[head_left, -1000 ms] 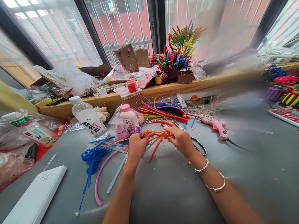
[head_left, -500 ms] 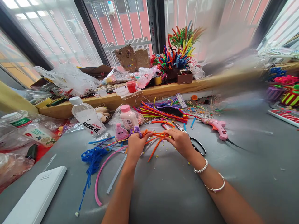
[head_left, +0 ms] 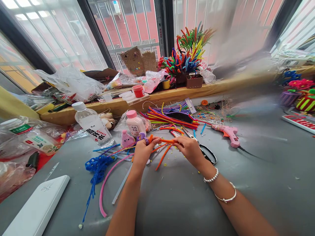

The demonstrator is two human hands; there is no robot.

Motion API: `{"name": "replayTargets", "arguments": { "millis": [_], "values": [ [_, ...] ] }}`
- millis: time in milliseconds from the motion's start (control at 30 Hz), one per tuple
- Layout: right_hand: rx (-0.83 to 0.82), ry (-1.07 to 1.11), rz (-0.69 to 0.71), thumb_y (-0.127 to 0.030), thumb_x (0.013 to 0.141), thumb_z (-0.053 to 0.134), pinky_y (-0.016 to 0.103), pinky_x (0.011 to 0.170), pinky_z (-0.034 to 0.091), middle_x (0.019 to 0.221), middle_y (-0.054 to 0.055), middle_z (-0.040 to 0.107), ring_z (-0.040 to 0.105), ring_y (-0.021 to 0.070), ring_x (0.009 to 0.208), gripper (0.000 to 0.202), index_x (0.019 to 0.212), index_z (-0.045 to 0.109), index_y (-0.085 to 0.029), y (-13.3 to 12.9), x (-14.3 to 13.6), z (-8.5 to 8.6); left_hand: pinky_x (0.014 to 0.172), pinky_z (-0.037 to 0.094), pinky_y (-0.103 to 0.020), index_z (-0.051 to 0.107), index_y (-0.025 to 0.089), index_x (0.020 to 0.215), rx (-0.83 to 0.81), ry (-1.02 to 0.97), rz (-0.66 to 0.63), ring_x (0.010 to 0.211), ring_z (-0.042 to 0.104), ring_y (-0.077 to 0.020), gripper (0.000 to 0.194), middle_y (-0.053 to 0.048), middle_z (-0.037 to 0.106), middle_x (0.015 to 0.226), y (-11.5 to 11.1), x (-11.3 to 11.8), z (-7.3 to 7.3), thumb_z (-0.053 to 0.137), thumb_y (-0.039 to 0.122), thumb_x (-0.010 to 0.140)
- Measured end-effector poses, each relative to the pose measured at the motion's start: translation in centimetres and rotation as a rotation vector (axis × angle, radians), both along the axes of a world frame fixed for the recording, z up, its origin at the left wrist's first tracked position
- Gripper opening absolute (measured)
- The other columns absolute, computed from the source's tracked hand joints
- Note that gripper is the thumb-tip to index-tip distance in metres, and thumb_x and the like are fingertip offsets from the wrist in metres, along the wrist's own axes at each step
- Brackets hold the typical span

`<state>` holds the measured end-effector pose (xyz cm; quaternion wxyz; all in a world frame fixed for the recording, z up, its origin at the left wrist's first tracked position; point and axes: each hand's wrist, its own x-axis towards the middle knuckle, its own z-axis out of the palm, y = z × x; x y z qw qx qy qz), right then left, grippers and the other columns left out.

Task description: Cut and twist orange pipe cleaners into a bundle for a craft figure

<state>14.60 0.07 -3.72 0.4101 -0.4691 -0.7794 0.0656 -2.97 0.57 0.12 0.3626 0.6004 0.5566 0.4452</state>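
"One white power bank (head_left: 36, 206) lies nearest on the bench (head_left: 172, 203), left of the pink-capped bottle (head_left: 135, 124) and well in front of it. What's next?"

"Blue yarn (head_left: 98, 167) in a loose tangle, also left of that bottle and in front."

"And the hands?"

"Both in front of the bottle. The left hand (head_left: 144, 149) pinches the orange pipe cleaners (head_left: 167, 141) between thumb and fingers, and the right hand (head_left: 189, 148), farther to the bottle's right, pinches them too. The strands span the gap."

"What's around them?"

"Scissors (head_left: 210, 149) to the bottle's right, partly hidden by the right hand. The pink crocheted figure (head_left: 127, 140) sits just in front of the bottle, slightly left. A pink glue gun (head_left: 230, 132) lies well to its right."

"Farther back?"

"Bundled colored pipe cleaners (head_left: 169, 118), right of the bottle. Behind it, on the windowsill (head_left: 169, 93), stands a red jar (head_left: 138, 91)."
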Motion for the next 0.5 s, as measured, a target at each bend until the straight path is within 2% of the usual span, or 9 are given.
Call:
{"name": "replayTargets", "arguments": {
  "millis": [133,300,500],
  "values": [
    [-0.006,0.021,0.005,-0.018,0.079,0.053,0.023,0.057,0.044,0.072,0.004,0.066,0.058,0.0136,0.057,0.011,0.083,0.064,-0.016,-0.06,-0.03,0.03,0.057,0.040,-0.023,0.068,0.013,0.071,-0.001,0.002,0.004,0.063,0.057,-0.0146,0.027,-0.004,0.068,0.067,-0.01,0.04,-0.02,0.061,0.037,0.062],
    [-0.029,0.080,0.037,-0.019,0.080,0.052,0.023,0.055,0.044,0.069,0.004,0.065,0.057,0.0131,0.054,0.013,0.083,0.064,-0.016,-0.11,-0.08,0.32,0.061,0.041,-0.024,0.068,0.014,0.071,-0.003,-0.006,-0.006,0.065,0.058,-0.0154,0.027,-0.005,0.069,0.070,-0.11,0.08,0.15,0.061,0.038,0.061],
    [-0.234,0.374,0.060,-0.034,0.077,0.054,0.022,0.049,0.044,0.061,0.002,0.064,0.058,0.0124,0.048,0.021,0.080,0.066,-0.017,-0.20,-0.07,0.81,0.059,0.041,-0.024,0.068,0.012,0.078,0.010,-0.015,0.045,0.063,0.057,-0.0156,0.036,-0.006,0.068,0.068,0.20,-0.25,-0.28,0.062,0.042,0.060]
  ]
}}
